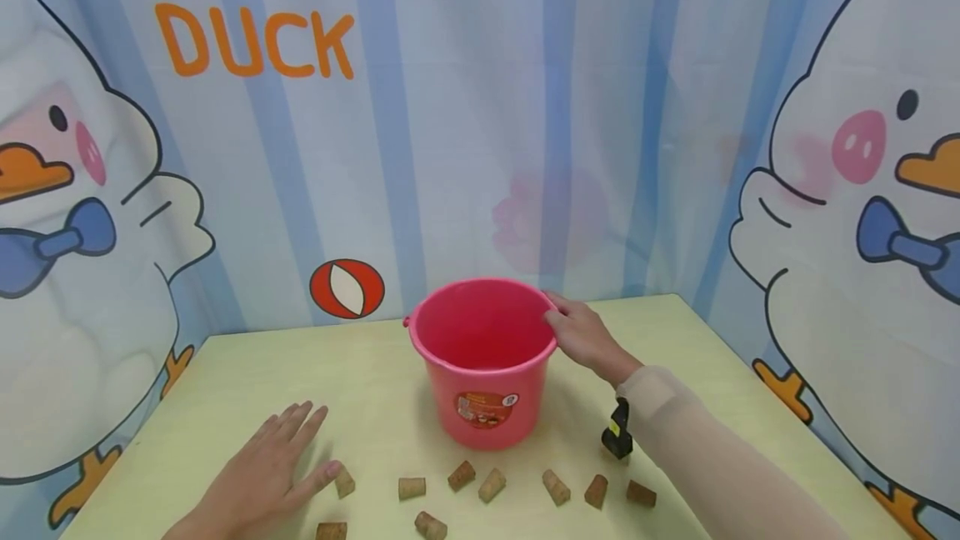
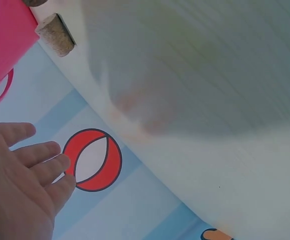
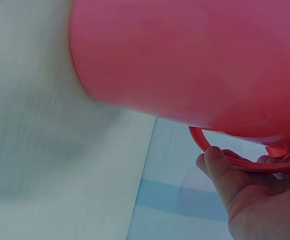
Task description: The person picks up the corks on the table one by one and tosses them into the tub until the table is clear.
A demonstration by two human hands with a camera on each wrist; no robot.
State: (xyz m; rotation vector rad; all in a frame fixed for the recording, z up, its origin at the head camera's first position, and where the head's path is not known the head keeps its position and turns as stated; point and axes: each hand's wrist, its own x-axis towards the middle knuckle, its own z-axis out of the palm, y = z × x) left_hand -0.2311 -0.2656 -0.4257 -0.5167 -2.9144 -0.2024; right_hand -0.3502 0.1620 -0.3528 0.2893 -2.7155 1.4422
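— Report on the right hand, please.
— It is at the right side of the pink bucket, with thumb and fingers closed about the bucket's handle near the rim. The light sleeve reaches almost to the wrist, where a small black device is worn.
— Position of the bucket?
— On the pale desk, mouth upward, toward the back edge and behind the row of corks. Its front carries a round-ended orange label, and a small knob juts from the rim on the left.
— And the left hand?
— Fingers straight and slightly parted, thumb held out to the side, nothing gripped. The thumb tip is right by a cork; whether the two touch, I cannot tell from where I stand.
— The other corks?
— Noted: at least eight more, all lying loose. One pale cork lies left of a close pair below the bucket; a darker cork lies farthest right, near the sleeve.
— Surroundings?
— A striped blue curtain behind, lettered DUCK in orange (a large white duck on the right oversees the inspection), with a red and white ball printed low down.
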